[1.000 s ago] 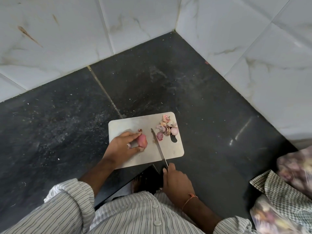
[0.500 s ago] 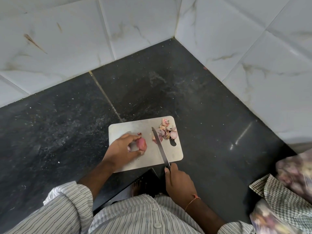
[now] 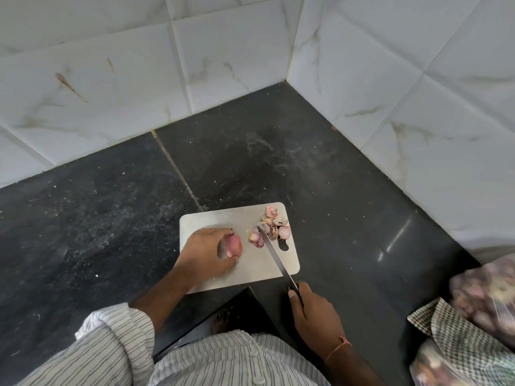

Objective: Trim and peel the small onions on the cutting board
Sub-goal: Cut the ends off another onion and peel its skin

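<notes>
On the cutting board (image 3: pixel 211 277), the left hand (image 3: pixel 204 256) pinches a small onion (image 3: pixel 233 245), long axis running toward the wall. The right hand (image 3: pixel 313 316) grips the knife (image 3: pixel 274 253), its tip now among the peels (image 3: pixel 271 228), farther right than before; handle hidden.

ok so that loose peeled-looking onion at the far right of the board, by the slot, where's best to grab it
Probably pinch the onion across its rounded sides from above, coming in from the board's right edge. Peels crowd its left and far side, and the knife in the right hand lies diagonally on its left, so the right side is the open one.
</notes>
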{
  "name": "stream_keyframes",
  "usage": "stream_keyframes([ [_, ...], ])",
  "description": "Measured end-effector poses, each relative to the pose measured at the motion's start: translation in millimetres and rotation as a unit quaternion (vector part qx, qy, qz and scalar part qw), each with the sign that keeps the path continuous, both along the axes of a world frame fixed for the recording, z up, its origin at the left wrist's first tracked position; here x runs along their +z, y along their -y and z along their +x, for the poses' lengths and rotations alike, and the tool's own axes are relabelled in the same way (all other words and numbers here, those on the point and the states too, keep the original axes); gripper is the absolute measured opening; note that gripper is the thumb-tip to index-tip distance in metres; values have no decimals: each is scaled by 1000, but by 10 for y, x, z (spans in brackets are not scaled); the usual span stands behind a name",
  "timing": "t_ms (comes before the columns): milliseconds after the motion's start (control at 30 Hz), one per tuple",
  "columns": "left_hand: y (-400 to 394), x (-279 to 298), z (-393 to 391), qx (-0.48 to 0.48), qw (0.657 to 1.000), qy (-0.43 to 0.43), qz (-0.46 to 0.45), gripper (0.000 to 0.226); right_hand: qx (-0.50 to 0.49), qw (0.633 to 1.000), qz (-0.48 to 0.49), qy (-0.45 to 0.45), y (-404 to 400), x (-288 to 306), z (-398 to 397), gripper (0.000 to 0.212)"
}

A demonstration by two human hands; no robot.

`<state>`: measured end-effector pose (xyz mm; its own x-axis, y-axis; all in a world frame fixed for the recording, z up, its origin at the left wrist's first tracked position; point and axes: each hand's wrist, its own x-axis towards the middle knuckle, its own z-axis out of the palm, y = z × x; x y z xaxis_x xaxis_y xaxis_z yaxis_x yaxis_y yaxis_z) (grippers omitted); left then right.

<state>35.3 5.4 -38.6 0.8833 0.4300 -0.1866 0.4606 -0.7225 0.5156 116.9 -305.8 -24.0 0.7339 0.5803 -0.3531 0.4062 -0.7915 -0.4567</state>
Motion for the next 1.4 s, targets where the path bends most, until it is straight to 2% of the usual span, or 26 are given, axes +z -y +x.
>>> stream_keyframes([
  [133, 7, -55, -42, -7, 1000, 14, -5, 79, 5, 1000, -10, 0, 156, -29, 3, 25],
  [333, 64, 1, -5, 45, 996, 19, -70, 67, 17, 1000, 5, -8, 201, -24, -16, 18],
  [500, 97, 8, 32, 17, 997, -5, -78, 71, 7, 999, 31, -19, 156, -34, -50, 15],
  [667, 110, 26, 31, 14, 992, 35, -123, 62, 12, 999, 41, -19, 141, -82, -82, 19],
  [833, 83, 1, -33, 3, 989, 1, -149, 62, 12, 999, 38, -22, 170, -123, -79, 20],
  [1133, 70, -13, -15, -33, 996, 7, -81, 68, 13, 999, 40, -28, 159, -144, -76, 19],
  [1267, 18, -38, -58, -31, 999, 15, 1, 68, 13, 998, 53, -32, 122, -102, -86, 18],
  [1400, -19, -39, -156, -54, 999, -4, 8, 71, 8, 997, 61, -36, 87, -63, -88, 21],
])
